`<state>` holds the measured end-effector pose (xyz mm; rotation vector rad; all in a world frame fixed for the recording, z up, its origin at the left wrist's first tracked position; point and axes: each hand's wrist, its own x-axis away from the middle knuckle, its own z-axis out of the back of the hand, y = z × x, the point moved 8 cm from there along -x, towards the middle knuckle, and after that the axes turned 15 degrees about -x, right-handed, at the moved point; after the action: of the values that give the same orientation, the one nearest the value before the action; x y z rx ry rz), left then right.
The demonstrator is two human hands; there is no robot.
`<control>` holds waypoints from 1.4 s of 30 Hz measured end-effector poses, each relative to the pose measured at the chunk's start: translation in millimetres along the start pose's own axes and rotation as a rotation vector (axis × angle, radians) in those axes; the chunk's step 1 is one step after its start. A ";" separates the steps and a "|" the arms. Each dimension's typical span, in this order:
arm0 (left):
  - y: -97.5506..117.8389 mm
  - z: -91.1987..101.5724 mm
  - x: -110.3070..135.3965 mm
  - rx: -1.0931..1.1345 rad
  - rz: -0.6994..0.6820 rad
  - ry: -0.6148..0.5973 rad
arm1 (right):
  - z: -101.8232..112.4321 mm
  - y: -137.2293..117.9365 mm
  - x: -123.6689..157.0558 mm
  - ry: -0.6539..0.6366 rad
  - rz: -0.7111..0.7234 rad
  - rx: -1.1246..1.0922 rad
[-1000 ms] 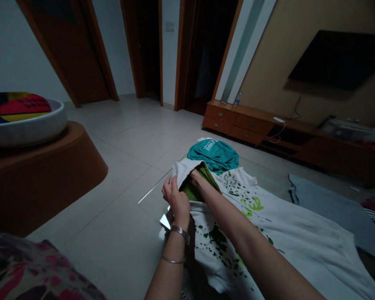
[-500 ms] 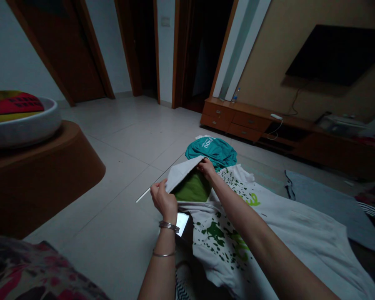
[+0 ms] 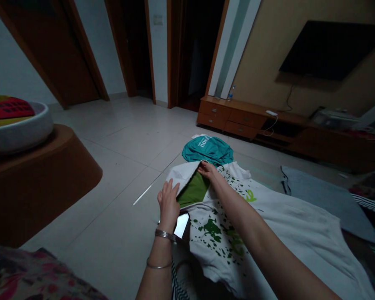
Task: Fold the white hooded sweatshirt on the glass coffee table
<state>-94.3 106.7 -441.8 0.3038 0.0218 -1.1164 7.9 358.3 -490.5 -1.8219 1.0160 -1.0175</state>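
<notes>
A white T-shirt [image 3: 281, 225] with green splatter print lies spread on the tiled floor. Its near-left part is folded back, and a green garment [image 3: 194, 189] shows beneath the flap. My left hand [image 3: 168, 203] rests on the white flap with fingers extended and flat. My right hand [image 3: 208, 170] pinches the flap's upper edge beside the green cloth. A teal garment [image 3: 208, 149] with white lettering lies just beyond the shirt.
A round brown wooden platform [image 3: 40, 183] holding a grey bowl-shaped cushion [image 3: 18, 131] stands at left. A low wooden TV cabinet [image 3: 253, 123] runs along the far wall. A grey cloth [image 3: 318, 198] lies at right. Floral fabric [image 3: 34, 277] fills the bottom left.
My left hand let go of the flap's edge and now lies flat on it. My right hand stays at the flap's top edge. The view has shifted slightly.
</notes>
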 end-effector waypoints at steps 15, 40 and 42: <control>34.6 -15.0 4.3 0.123 -0.231 -0.118 | 3.3 -38.0 42.9 -0.070 0.317 0.677; 54.5 -33.2 12.6 -0.002 -0.255 -0.011 | 156.8 53.3 405.1 0.089 0.254 0.632; 50.0 -19.7 14.1 0.076 -0.194 0.086 | 163.1 104.9 434.4 0.119 -0.036 0.354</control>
<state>-41.1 119.3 -451.5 0.4248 0.0864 -1.2983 281.6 -28.8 -530.8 -1.5083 0.8126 -1.2532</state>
